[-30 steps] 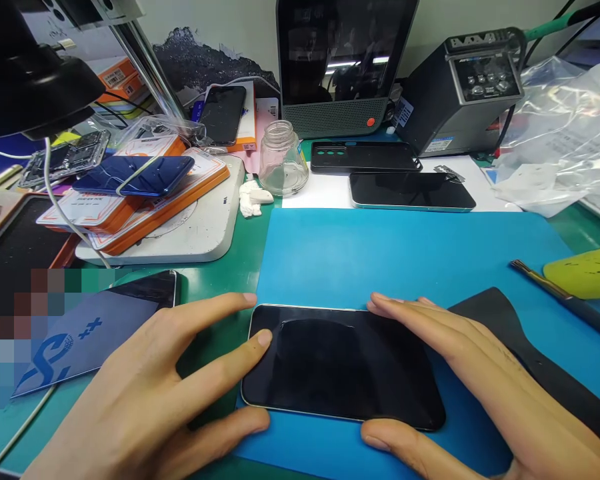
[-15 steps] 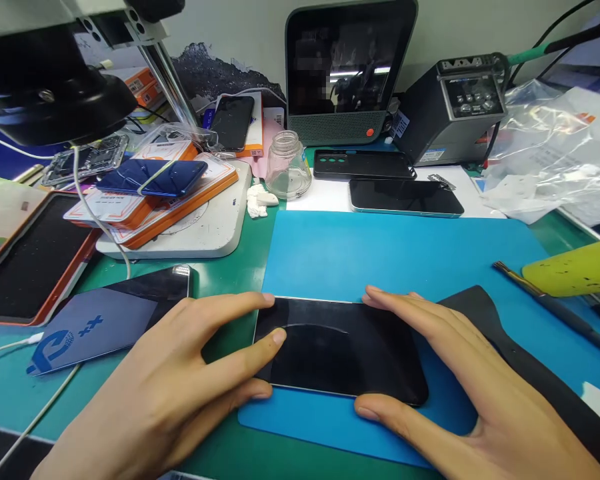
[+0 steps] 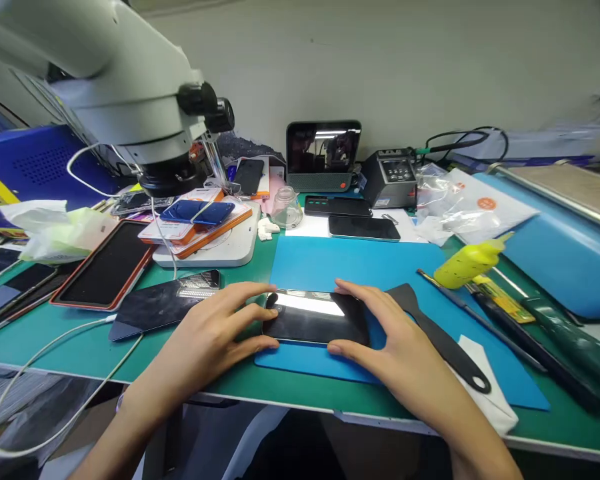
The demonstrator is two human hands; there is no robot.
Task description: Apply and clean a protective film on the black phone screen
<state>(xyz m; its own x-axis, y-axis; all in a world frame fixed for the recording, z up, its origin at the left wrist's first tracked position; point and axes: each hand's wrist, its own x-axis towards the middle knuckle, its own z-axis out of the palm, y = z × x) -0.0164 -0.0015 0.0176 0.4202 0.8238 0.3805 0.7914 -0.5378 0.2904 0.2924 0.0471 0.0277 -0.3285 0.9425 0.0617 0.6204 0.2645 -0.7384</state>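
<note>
A black smartphone (image 3: 315, 328) lies screen up on the blue mat (image 3: 320, 257), with a bright light reflection across its glass. My left hand (image 3: 230, 328) grips its left end: a finger at the far edge, another on the glass, the thumb at the near edge. Around the right part, my right hand (image 3: 385, 327) has its fingers at the far edge and its thumb at the near edge. Just right of that hand lies a black flat pry tool (image 3: 445, 343), partly behind the hand. A second phone (image 3: 167, 303) lies left of my left hand.
A microscope (image 3: 145, 113) overhangs the left side. Boxes (image 3: 210, 233) lie stacked on a white plate. Behind the mat stand a glass jar (image 3: 286, 208) and another phone (image 3: 364, 228). A yellow bottle (image 3: 467, 265), a brush (image 3: 480, 317) and a screwdriver (image 3: 575, 333) lie at right.
The view has pulled back and shows more of the bench and both forearms. Both hands stay around the smartphone, and a bright reflection now crosses its screen.
</note>
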